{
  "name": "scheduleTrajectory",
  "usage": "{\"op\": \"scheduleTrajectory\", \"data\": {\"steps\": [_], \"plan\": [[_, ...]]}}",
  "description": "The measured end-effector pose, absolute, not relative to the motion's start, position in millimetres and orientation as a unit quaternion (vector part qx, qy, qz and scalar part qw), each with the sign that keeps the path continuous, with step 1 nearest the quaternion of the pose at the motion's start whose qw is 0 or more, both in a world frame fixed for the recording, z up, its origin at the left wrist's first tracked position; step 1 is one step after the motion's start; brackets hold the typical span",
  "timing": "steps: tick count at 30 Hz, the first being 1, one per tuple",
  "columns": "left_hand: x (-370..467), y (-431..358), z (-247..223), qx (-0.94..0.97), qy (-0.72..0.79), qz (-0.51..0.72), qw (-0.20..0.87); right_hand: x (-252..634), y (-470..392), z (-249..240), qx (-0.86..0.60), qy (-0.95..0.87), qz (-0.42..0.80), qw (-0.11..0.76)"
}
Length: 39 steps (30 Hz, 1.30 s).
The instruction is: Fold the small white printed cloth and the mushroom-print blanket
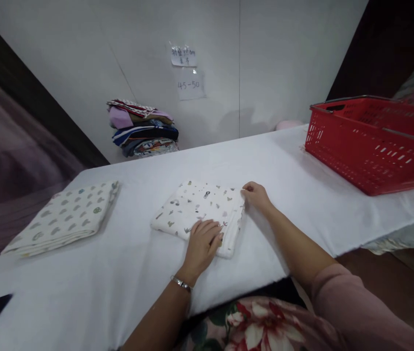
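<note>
Left hand (204, 243) palm down, fingers flat and nearly together on the folded white printed cloth (177, 212); metal bracelet (182, 283) on that wrist. Right hand (258, 196) pinching the cloth's far right corner, thumb to forefinger. Cloth lies in front of me, mid-table, on the white-covered table (133, 282). Left of it, well apart: second folded cloth (71, 214), grey motifs (clouds or mushrooms, can't tell). Red perforated basket (360, 151) at far right. Behind the table, folded fabric stack (144, 131) by the wall; paper sign (191, 87) above reads "45-50".
</note>
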State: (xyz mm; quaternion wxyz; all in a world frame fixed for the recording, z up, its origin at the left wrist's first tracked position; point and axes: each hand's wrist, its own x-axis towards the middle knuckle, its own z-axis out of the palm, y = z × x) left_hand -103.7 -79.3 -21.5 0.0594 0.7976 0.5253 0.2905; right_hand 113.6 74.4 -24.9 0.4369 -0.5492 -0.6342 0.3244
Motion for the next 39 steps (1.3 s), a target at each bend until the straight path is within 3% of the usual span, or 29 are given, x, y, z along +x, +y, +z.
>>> {"op": "scheduleTrajectory", "data": {"steps": [8,14,18,24,39], "plan": [[-104,-78,-23,0.798,0.529,0.284,0.055,121,76,-27,-0.52,-0.58,0.481,0.401],[-103,-77,-22,0.801,0.531,0.274,0.041,121,78,-28,-0.567,-0.636,0.38,0.361],[-103,-77,-22,0.804,0.528,0.272,0.032,120,79,-28,-0.558,-0.673,0.307,0.377],[-102,-78,-20,0.803,0.53,0.27,0.027,124,84,-33,-0.566,-0.622,0.386,0.378],[-87,-95,-15,0.866,0.477,0.152,-0.024,127,89,-30,-0.562,-0.704,0.332,0.281]]}}
